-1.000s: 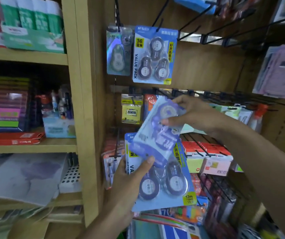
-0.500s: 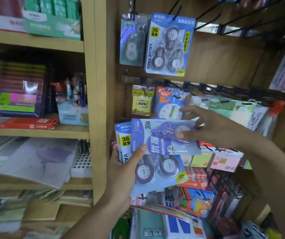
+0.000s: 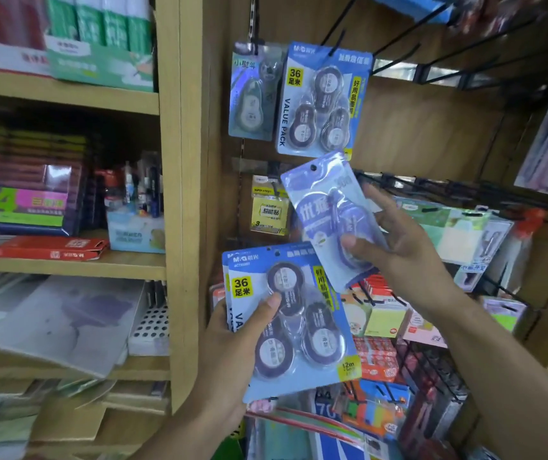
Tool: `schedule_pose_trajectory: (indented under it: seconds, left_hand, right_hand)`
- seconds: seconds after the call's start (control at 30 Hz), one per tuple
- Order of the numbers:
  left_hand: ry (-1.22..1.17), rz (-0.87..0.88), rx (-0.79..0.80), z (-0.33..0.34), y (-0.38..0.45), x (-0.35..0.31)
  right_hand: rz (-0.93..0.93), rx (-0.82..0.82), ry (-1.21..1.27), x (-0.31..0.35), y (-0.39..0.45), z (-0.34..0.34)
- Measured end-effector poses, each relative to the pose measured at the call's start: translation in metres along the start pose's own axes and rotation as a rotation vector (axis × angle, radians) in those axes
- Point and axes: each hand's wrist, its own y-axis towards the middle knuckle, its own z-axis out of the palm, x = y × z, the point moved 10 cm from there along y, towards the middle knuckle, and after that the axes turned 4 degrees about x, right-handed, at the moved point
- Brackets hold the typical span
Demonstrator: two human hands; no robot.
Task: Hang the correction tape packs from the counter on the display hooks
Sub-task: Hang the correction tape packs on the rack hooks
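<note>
My right hand (image 3: pixel 408 247) holds a single pale-blue correction tape pack (image 3: pixel 325 207) upright, its hang hole at the top, just below the hanging packs. My left hand (image 3: pixel 233 353) grips a stack of blue three-roll value packs (image 3: pixel 299 323), thumb across the front one. On the upper hooks hang a blue three-roll value pack (image 3: pixel 324 101) and, to its left, a smaller single-tape pack (image 3: pixel 252 94). Empty black display hooks (image 3: pixel 398 31) stick out to the right of them.
A wooden upright (image 3: pixel 183 194) divides the hook panel from shelves of boxed stationery (image 3: pixel 17 207) on the left. Yellow sticky-note packs (image 3: pixel 267 207) hang behind the held pack. More hooks with notepads and coloured packs (image 3: pixel 382 320) crowd the lower right.
My right hand has lifted the single pack off the stack and turned it from lying sideways to upright, higher toward the hooks. The stack in my left hand stays low.
</note>
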Motion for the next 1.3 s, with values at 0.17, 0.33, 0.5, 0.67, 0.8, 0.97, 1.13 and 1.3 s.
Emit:
schedule_pose_trajectory:
  seconds: [0.17, 0.33, 0.5, 0.67, 0.8, 0.97, 1.13, 1.3]
  left_hand:
    - [0.147, 0.086, 0.01, 0.014, -0.004, -0.015]
    - [0.171, 0.173, 0.041, 0.039, 0.002, -0.035]
    - [0.092, 0.231, 0.051, 0.065, 0.009, -0.059]
    - [0.019, 0.262, 0.069, 0.085, 0.017, -0.076]
    - [0.007, 0.286, 0.043, 0.084, 0.021, -0.08]
    - [0.017, 0.326, 0.004, 0.079, 0.025, -0.09]
    - [0.05, 0.4, 0.027, 0.08, 0.027, -0.115]
    - [0.03, 0.486, 0.052, 0.09, 0.036, -0.145]
  right_hand:
    - [-0.155, -0.151, -0.047, 0.015, 0.0, -0.017]
    - [-0.157, -0.309, 0.041, 0.023, 0.001, -0.038]
    - [-0.227, -0.508, 0.059, 0.038, 0.013, -0.065]
    - [-0.248, -0.603, 0.074, 0.047, 0.059, -0.094]
    - [-0.183, -0.602, -0.137, 0.045, 0.093, -0.108]
    - [-0.128, -0.584, -0.172, 0.031, 0.106, -0.109]
    - [-0.139, -0.573, -0.188, 0.034, 0.102, -0.111]
    - [-0.147, -0.569, -0.216, 0.037, 0.1, -0.114]
